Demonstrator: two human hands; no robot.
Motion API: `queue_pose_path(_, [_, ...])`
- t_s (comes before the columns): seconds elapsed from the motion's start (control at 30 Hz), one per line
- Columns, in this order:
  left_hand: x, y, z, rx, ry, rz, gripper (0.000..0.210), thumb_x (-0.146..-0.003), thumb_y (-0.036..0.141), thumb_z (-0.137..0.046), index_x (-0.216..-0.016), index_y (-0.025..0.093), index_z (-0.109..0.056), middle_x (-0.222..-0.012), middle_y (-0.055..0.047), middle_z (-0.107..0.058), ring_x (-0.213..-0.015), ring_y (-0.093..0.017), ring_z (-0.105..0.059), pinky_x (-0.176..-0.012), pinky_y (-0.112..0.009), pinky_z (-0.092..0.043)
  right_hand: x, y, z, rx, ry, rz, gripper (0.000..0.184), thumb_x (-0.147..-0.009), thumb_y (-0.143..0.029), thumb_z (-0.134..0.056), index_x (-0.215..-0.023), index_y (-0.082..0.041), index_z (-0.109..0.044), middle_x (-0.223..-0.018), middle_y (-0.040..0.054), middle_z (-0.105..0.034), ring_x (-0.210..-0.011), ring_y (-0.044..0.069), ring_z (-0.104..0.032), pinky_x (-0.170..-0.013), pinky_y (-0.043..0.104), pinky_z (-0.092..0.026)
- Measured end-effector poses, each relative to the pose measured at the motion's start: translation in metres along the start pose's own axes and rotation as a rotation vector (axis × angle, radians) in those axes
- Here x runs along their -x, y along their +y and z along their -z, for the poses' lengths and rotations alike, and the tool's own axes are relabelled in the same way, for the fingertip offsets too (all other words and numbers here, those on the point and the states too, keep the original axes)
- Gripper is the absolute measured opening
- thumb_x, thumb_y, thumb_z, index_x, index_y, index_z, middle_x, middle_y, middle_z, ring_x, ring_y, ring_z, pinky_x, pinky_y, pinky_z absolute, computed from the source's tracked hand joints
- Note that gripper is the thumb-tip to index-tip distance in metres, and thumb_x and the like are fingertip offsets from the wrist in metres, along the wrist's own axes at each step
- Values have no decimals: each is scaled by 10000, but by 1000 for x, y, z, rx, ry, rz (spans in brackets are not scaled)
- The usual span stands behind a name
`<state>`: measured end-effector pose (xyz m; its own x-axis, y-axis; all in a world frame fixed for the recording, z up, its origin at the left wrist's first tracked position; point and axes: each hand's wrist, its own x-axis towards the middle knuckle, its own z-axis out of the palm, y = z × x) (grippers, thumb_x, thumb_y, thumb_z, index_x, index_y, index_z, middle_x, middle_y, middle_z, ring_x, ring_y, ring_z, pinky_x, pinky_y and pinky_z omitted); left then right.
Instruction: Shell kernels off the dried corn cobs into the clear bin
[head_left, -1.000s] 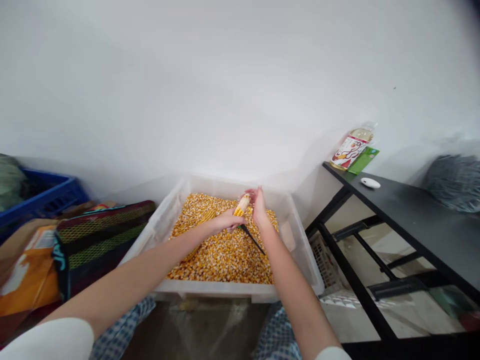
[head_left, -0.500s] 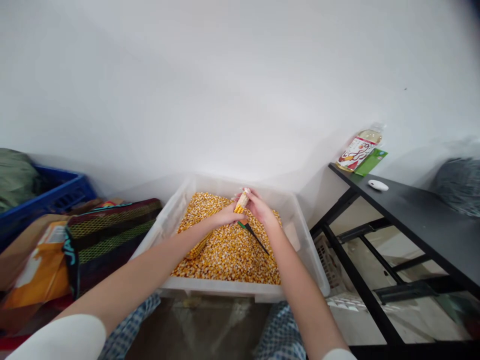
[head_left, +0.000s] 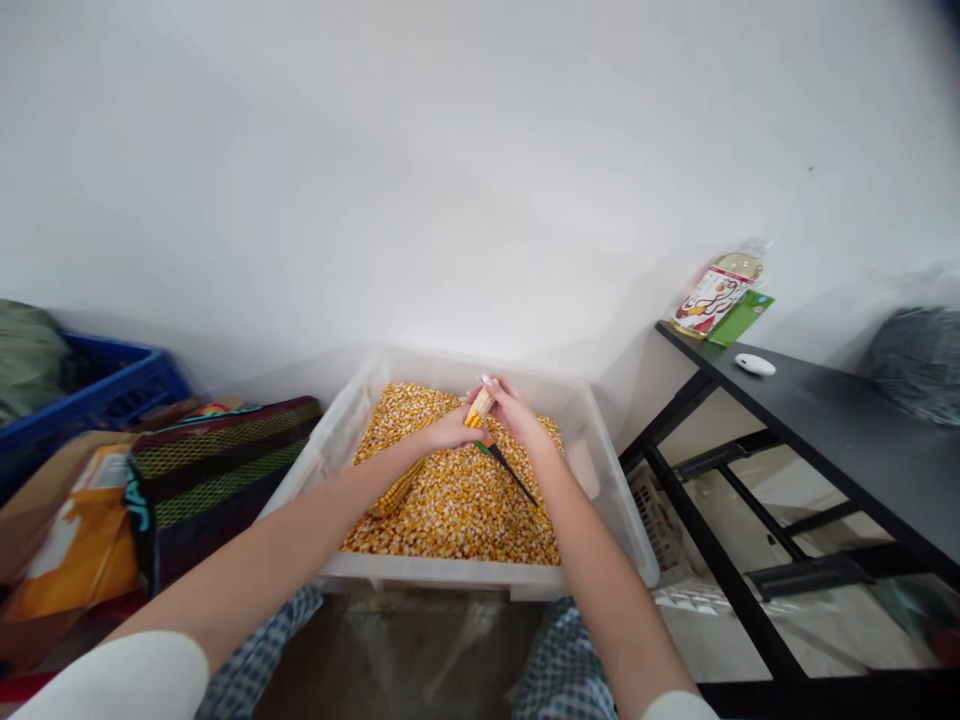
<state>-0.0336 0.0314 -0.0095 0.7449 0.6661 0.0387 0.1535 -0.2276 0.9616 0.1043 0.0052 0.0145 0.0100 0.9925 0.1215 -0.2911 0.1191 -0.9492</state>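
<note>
Both hands hold one partly stripped corn cob [head_left: 481, 405], pale and bare over much of its upper side, with yellow kernels at its lower end. My left hand [head_left: 452, 428] is closed round the kernel-covered lower end. My right hand [head_left: 511, 407] grips the upper end from the right. Under them lies a wide heap of loose corn kernels [head_left: 457, 510] in a translucent plastic bin [head_left: 420, 570]. A screwdriver-like tool [head_left: 510, 472] with an orange-green handle and dark shaft rests on the kernels. Partly behind my left forearm lies a full corn cob [head_left: 397, 490].
To the right stands a black table [head_left: 832, 420] bearing a bottle [head_left: 716, 295], a green packet [head_left: 741, 318] and a white oval object [head_left: 754, 365]. At left are a blue crate [head_left: 135, 385], a dark mesh bag [head_left: 217, 480] and a cardboard box [head_left: 67, 480]. A white wall rises behind.
The cob and both hands have shifted very slightly left. The grip of both hands on the cob stays much the same, and the view has tilted a little.
</note>
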Motion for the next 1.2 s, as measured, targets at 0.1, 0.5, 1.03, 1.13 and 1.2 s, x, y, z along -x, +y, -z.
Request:
queue_pose_path(0.1, [4, 4, 2, 28, -81, 49, 318, -628, 273, -633, -893, 136, -524, -493, 68, -429, -368, -53, -333, -373, -198, -245, 0, 1, 4, 42, -66, -13, 370, -672, -396, -676, -963, -233, -517, -735, -24, -641, -709, 141, -620, -686, 269, -491])
queue_pose_path(0.5, [-5, -18, 14, 52, -205, 86, 291, -613, 290, -650, -823, 162, -495, -518, 54, -440, -420, -72, -369, -406, -207, -277, 0, 3, -9, 196, 56, -7, 296, -739, -477, -572, -870, -224, -494, -612, -53, -586, -587, 111, -568, -610, 241, -470])
queue_pose_path(1.03, [2, 19, 35, 164, -102, 73, 370, -652, 457, -667, -799, 153, -514, -517, 36, -469, -409, -51, -358, -391, -194, -241, -4, -4, 11, 46, 214, -73, 256, -709, -434, -614, -752, -185, -567, -707, -24, -598, -694, 111, -573, -609, 239, -513])
queue_pose_path(1.13, [-3, 17, 35, 141, 118, 45, 421, -612, 450, -707, -823, 148, -505, -519, 45, -493, -422, -55, -396, -405, -185, -269, -5, -2, 12, 64, 253, -54, 248, -689, -401, -645, -779, -190, -550, -692, -34, -602, -640, 112, -586, -594, 263, -521])
queue_pose_path(1.2, [-7, 14, 34, 234, 283, 0, 441, -600, 447, -719, -840, 147, -503, -537, 47, -508, -445, -58, -430, -427, -180, -299, -5, -1, 10, 6, 216, -56, 274, -678, -390, -662, -831, -199, -537, -704, -35, -620, -613, 117, -601, -601, 280, -527])
